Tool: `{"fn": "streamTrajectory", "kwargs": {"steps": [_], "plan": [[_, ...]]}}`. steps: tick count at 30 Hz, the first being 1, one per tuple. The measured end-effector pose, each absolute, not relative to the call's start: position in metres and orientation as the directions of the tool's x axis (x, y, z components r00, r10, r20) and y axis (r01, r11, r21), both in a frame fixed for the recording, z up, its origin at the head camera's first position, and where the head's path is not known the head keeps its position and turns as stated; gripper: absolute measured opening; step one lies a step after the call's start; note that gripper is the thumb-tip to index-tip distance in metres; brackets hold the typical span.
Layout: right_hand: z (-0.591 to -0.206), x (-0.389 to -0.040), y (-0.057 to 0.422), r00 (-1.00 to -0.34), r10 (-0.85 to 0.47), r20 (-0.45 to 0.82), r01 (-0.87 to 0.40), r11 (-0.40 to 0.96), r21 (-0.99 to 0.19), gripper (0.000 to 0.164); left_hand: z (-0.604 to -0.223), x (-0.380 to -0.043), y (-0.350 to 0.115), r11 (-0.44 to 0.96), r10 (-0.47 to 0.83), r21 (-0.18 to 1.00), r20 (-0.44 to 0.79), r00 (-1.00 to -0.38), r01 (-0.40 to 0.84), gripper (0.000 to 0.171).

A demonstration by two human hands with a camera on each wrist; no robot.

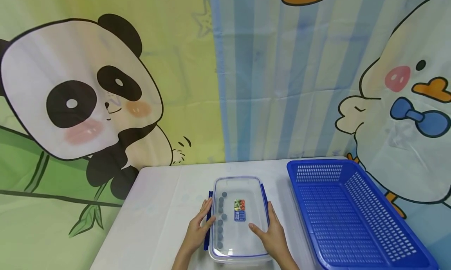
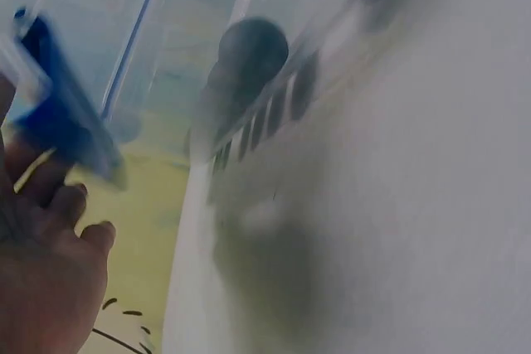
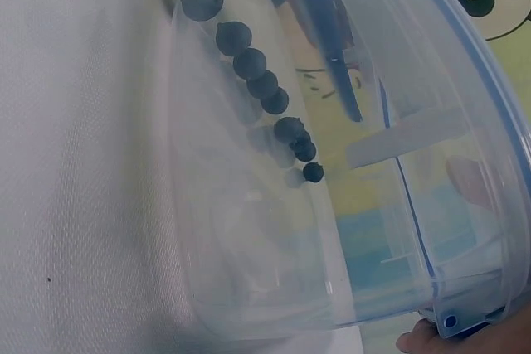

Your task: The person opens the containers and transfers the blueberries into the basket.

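Observation:
A clear lidded food box point(image 1: 243, 242) with a blue seal sits on the white table. Through its lid, several blueberries point(image 1: 220, 229) show in a row along the left side. My left hand point(image 1: 195, 229) lies along the box's left side, thumb at the lid's edge and fingers extended by the blue left clip point(image 1: 206, 238), which sticks outward. At the other side my right hand point(image 1: 275, 236) has its thumb over the lid and straight fingers beside the right clip point(image 1: 264, 197). In the left wrist view, fingers point(image 2: 66, 205) touch the tilted blue clip point(image 2: 62, 97).
A blue plastic basket point(image 1: 352, 258) with perforated walls stands on the right of the white table point(image 1: 158, 211). A printed cloth point(image 1: 260, 86) with a panda and a chick hangs right behind the table's far edge. The box lid carries a small label point(image 1: 240, 210).

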State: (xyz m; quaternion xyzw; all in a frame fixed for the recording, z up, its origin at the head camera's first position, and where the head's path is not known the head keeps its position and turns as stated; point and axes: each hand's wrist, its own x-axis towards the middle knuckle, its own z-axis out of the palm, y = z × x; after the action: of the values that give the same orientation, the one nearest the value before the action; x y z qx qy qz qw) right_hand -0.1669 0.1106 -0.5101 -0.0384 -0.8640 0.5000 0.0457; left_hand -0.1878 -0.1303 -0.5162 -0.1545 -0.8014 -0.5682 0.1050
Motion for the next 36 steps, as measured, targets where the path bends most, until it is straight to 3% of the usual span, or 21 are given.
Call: {"fn": "streamTrajectory", "kwargs": {"steps": [6,12,16,27,31,36], "plan": [[-0.511,-0.167,0.111,-0.988,0.140,0.062,0.013,0.479,-0.878,0.095,-0.517,-0.187,-0.122,0.209,0.082,0.942,0.252,-0.964,0.264,0.056],[-0.515,-0.172,0.118,-0.974,0.199,0.108,-0.031,0.355,-0.934,0.056,-0.518,-0.188,-0.116,0.126,0.083,0.951,0.273,-0.959,0.282,0.058],[-0.518,-0.179,0.123,-0.970,0.220,0.102,-0.038,0.280,-0.959,0.043,-0.520,-0.188,-0.117,0.128,0.073,0.941,0.307,-0.949,0.314,0.055],[-0.520,-0.189,0.130,-0.984,0.137,0.118,-0.078,0.268,-0.960,0.047,-0.520,-0.187,-0.117,0.157,0.060,0.939,0.300,-0.952,0.306,0.050],[-0.517,-0.192,0.136,-0.995,0.062,0.077,-0.056,0.286,-0.957,0.044,-0.520,-0.187,-0.117,0.152,0.056,0.940,0.299,-0.953,0.304,0.048],[-0.517,-0.194,0.142,-0.999,0.005,0.035,-0.033,0.213,-0.976,0.041,-0.520,-0.187,-0.117,0.145,0.057,0.943,0.294,-0.954,0.299,0.048]]}}
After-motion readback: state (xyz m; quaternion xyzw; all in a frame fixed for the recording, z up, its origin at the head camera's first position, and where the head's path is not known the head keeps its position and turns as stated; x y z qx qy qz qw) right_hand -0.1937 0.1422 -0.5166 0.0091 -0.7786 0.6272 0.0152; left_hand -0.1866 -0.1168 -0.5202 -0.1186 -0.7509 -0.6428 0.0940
